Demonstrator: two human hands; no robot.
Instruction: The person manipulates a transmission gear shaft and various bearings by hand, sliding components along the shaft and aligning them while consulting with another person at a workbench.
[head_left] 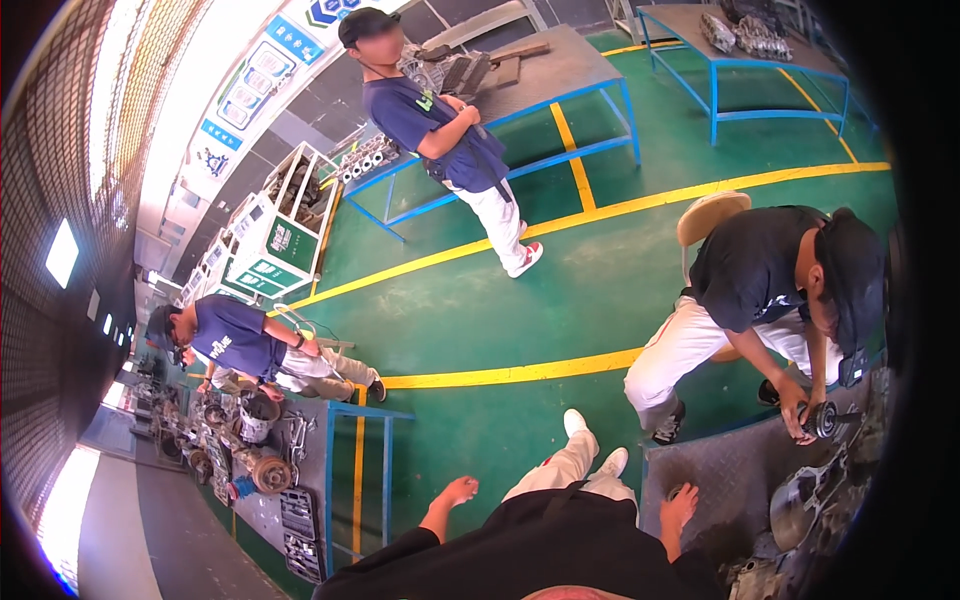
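My left hand (458,492) hangs in the air over the green floor, fingers loosely curved and apart, holding nothing visible. My right hand (680,510) is at the left part of the metal workbench (720,475), its fingers bent around a small dark thing that I cannot make out. To the right of that hand lies a large silver metal housing (800,505), with more metal parts (750,580) toward the lower edge. A seated person (750,280) in a black shirt leans over this bench, both hands on a dark round part with a shaft (822,420).
A bench at left (385,480) bears tools, toolboxes and engine parts; a person (230,345) bends over it. Another person (440,135) stands before a blue-framed table (540,65). Beyond are another table (700,45), white crates (280,235) and yellow floor lines (520,372).
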